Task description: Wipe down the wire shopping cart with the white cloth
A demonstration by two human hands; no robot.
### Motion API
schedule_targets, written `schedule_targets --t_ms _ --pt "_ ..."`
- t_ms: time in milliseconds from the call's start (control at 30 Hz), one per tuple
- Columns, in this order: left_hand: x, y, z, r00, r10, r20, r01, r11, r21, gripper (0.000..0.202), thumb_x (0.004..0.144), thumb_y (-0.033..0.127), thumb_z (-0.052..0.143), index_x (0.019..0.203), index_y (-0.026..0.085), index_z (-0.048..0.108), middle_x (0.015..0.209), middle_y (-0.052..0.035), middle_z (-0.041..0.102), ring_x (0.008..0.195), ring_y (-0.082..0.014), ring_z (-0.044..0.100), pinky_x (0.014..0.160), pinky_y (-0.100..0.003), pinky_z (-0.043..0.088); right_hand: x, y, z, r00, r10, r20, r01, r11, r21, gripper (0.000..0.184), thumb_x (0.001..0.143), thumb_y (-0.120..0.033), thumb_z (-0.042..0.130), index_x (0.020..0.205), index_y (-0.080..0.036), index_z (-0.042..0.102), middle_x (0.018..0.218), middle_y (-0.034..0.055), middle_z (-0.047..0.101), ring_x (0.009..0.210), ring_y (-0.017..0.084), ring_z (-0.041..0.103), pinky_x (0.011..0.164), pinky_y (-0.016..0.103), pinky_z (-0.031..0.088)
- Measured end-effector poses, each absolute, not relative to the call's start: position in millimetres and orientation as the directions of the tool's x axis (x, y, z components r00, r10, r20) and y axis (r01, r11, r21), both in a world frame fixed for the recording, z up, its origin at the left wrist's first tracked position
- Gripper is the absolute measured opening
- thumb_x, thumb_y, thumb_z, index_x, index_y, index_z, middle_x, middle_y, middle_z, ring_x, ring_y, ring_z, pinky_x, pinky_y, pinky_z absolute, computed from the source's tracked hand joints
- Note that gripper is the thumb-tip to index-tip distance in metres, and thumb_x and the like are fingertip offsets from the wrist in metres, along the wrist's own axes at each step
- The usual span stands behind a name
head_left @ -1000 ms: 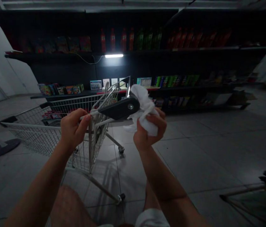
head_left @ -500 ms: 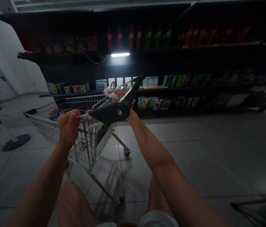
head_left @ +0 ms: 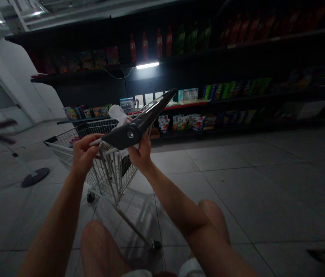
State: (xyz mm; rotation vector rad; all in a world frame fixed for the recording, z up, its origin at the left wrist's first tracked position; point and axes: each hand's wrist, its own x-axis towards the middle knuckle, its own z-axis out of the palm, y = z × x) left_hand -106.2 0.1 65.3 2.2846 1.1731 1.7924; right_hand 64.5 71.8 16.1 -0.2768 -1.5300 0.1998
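Note:
A wire shopping cart [head_left: 107,181] stands in front of me, its dark handle [head_left: 153,111] slanting up to the right. My left hand [head_left: 85,153] is closed around the pale metal rim at the near corner of the basket, beside the handle's end bracket. Under the handle, my right hand [head_left: 141,152] is closed on a white cloth [head_left: 118,114], which pokes out above and below the bracket. The bracket hides some of the right fingers. Small red packages lie inside the basket, mostly hidden behind the left hand.
Dark shelves [head_left: 93,79] with bottles, cans and bagged goods run across the back, under a lit tube lamp [head_left: 147,65]. At the left stands a fan [head_left: 35,177] on a round base. Tiled floor [head_left: 231,184] stretches to the right.
My right hand has drawn back toward me, from beyond the handle to beneath its bracket, bringing the white cloth along. The left hand keeps its hold on the rim. The view has tilted.

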Motion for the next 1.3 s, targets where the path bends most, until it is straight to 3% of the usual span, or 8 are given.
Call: schedule_targets --t_ms 233,433,667,767,867,967,1100,1300 --pt "-102 -2 68 -0.049 0.649 0.759 0.585 -0.598 0.548 0.045 0.07 0.063 0.062 0.067 0.018 0.064 0.059 -0.0017 0.061 0.053 -0.0146 0.054 0.048 -0.027 0.044 27 -1 -82 0.047 0.377 0.925 -0.216 0.908 -0.359 0.02 0.09 -0.027 0.05 0.108 -0.028 0.06 0.117 0.0076 0.067 0.111 0.019 0.066 0.091 0.033 0.057" --pt "-98 -4 68 0.03 0.598 0.801 0.635 -0.63 0.446 0.064 0.087 0.069 0.031 0.069 0.017 0.065 0.059 -0.0085 0.064 0.058 -0.0202 0.056 0.051 -0.033 0.045 41 -4 -40 0.193 0.291 0.937 -0.051 0.957 -0.287 0.024 0.088 -0.034 0.051 0.111 -0.035 0.059 0.129 0.0047 0.06 0.124 0.026 0.057 0.1 0.047 0.052" --pt "-96 -4 68 0.01 0.597 0.802 0.662 -0.605 0.442 0.06 0.09 0.069 0.025 0.064 0.021 0.05 0.067 -0.0057 0.06 0.063 -0.0167 0.055 0.06 -0.032 0.048 26 14 -50 -0.02 0.261 0.965 0.035 0.965 -0.26 0.029 0.09 -0.029 0.044 0.111 -0.035 0.062 0.128 0.0039 0.06 0.131 0.024 0.052 0.106 0.048 0.049" --pt "-98 -8 60 -0.066 0.405 0.912 0.69 -0.641 0.335 0.046 0.088 0.066 0.04 0.08 0.022 0.052 0.091 -0.0068 0.062 0.085 -0.0197 0.059 0.079 -0.036 0.051 47 18 -55 0.067 0.239 0.969 0.014 0.971 -0.24 0.023 0.09 -0.027 0.045 0.104 -0.032 0.062 0.119 0.0054 0.064 0.118 0.023 0.061 0.097 0.045 0.054" --pt "-100 -23 44 -0.145 0.114 0.983 0.804 -0.565 0.185 0.03 0.086 0.053 0.053 0.089 0.023 0.051 0.091 -0.0052 0.057 0.089 -0.0206 0.057 0.086 -0.04 0.049 73 27 -53 0.324 0.339 0.883 0.043 0.927 -0.372 0.016 0.089 -0.025 0.05 0.101 -0.029 0.06 0.11 0.006 0.066 0.107 0.022 0.065 0.09 0.042 0.057" --pt "-95 -40 28 0.05 0.253 0.966 0.889 -0.452 0.072 0.026 0.087 0.044 0.054 0.101 0.021 0.055 0.095 -0.0078 0.063 0.093 -0.0233 0.061 0.086 -0.041 0.049 83 41 -46 0.35 0.41 0.842 0.004 0.898 -0.439 0.025 0.088 -0.026 0.053 0.112 -0.029 0.058 0.111 0.006 0.066 0.105 0.021 0.065 0.088 0.039 0.057" --pt "-78 -42 22 0.169 0.426 0.889 0.946 -0.322 -0.025 0.059 0.081 0.048 0.062 0.127 0.015 0.047 0.118 -0.0175 0.063 0.113 -0.0327 0.06 0.094 -0.045 0.047 56 60 -45 0.1 0.399 0.911 -0.02 0.917 -0.399 0.034 0.088 -0.028 0.051 0.122 -0.029 0.058 0.124 0.0072 0.063 0.116 0.023 0.061 0.097 0.041 0.054" --pt "-63 -22 21 -0.024 0.564 0.825 0.949 -0.247 0.197 0.047 0.083 0.036 0.06 0.123 0.019 0.04 0.111 -0.0139 0.067 0.097 -0.0263 0.068 0.075 -0.036 0.053 -2 73 -138 -0.043 0.431 0.901 0.053 0.902 -0.429 0.03 0.083 -0.013 0.047 0.105 -0.022 0.066 0.138 0.0084 0.057 0.143 0.022 0.038 0.115 0.045 0.04"
